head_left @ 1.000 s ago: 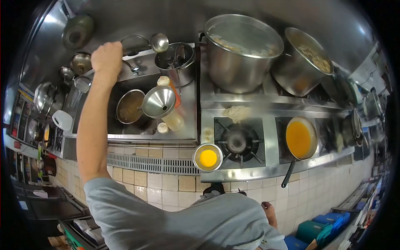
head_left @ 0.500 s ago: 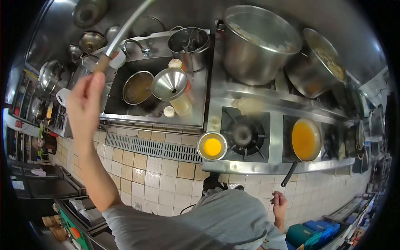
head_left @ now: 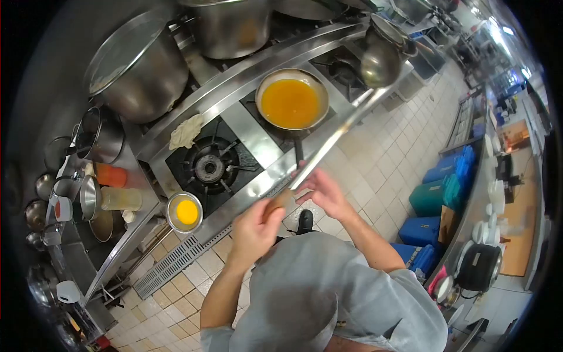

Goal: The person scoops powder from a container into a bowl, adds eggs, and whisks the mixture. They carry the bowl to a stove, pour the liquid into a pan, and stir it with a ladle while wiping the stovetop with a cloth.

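Note:
My left hand [head_left: 256,230] is closed round the wooden grip of a long-handled ladle [head_left: 328,145]. The metal shaft slants up and right, and the round bowl at its end hangs over the far side of the stove. Beside the shaft, just above the grip, is my right hand [head_left: 326,195], its fingers curled loosely and apart. The black handle of a frying pan [head_left: 291,104] points toward those fingers; orange-yellow liquid fills the pan on a burner. A small metal bowl [head_left: 185,212] with a bright yellow liquid stands at the stove's front left corner.
A crumpled cloth [head_left: 186,131] lies behind the front left burner [head_left: 209,168]. Large stockpots [head_left: 141,73] stand at the back. The sink counter, with a funnel [head_left: 90,198] and bottles, is on the left. Blue and green bins [head_left: 434,195] line the right side.
The view has turned right, from the sink toward the stove. My left hand has brought the ladle from the sink side across in front of me, and my right hand has risen to its shaft.

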A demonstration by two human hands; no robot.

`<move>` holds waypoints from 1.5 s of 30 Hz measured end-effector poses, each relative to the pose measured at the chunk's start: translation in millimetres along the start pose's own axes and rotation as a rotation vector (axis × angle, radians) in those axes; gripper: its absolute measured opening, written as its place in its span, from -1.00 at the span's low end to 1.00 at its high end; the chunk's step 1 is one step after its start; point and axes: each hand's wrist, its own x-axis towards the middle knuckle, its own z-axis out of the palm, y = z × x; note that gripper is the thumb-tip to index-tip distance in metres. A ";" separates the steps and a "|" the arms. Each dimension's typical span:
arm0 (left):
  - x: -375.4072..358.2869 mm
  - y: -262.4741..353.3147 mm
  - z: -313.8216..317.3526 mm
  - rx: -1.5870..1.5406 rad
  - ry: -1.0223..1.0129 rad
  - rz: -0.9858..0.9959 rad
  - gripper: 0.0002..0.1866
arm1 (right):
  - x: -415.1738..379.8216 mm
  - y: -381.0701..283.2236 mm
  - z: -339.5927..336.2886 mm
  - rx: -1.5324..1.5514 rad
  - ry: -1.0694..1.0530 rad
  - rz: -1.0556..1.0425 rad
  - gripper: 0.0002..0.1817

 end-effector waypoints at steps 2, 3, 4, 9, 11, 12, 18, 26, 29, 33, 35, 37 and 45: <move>5.9 2.7 59.2 0.129 -0.079 0.035 -0.68 | -8.1 -11.6 -18.7 -0.004 0.075 -0.154 -0.07; 9.8 3.9 81.2 0.080 -0.126 0.029 -0.67 | -14.2 -19.1 -26.4 0.209 0.200 -0.047 -0.11; 14.5 6.0 102.6 0.031 -0.171 0.023 -0.65 | -21.9 -22.2 -40.0 0.220 0.203 -0.048 -0.11; 27.6 4.7 170.6 0.159 -0.384 0.175 -0.61 | -63.2 -39.2 -103.5 0.112 0.432 -0.125 -0.35; 41.6 -2.7 162.8 0.268 -0.388 0.275 -0.60 | -80.2 -34.8 -128.4 0.083 0.479 -0.041 -0.38; 49.9 -10.3 153.8 0.363 -0.406 0.381 -0.59 | -88.6 -29.5 -139.3 0.036 0.537 0.041 -0.41; 151.5 -118.0 11.3 0.705 0.280 0.159 -0.48 | -176.3 26.3 -186.8 -0.022 0.989 0.241 -0.55; 242.6 -239.8 -159.3 0.769 0.628 -0.369 -0.23 | -226.5 59.1 -124.9 0.260 1.284 0.446 -0.71; 274.1 -246.9 -146.3 0.994 0.738 -0.435 -0.29 | -232.3 53.4 -106.6 0.292 1.406 0.476 -0.78; 308.9 -302.7 -127.4 0.952 0.562 0.076 -0.54 | -227.0 36.1 -80.4 0.218 1.517 0.483 -0.79; 334.8 -292.9 -103.3 0.990 0.429 0.166 -0.64 | -211.2 31.6 -68.3 0.219 1.526 0.466 -0.79; 352.1 -285.3 -89.4 1.040 0.384 0.277 -0.65 | -205.9 30.5 -61.9 0.233 1.499 0.429 -0.80; 292.0 -243.0 1.3 0.999 -0.210 0.133 -0.45 | -150.7 30.3 -58.3 0.216 1.412 0.464 -0.72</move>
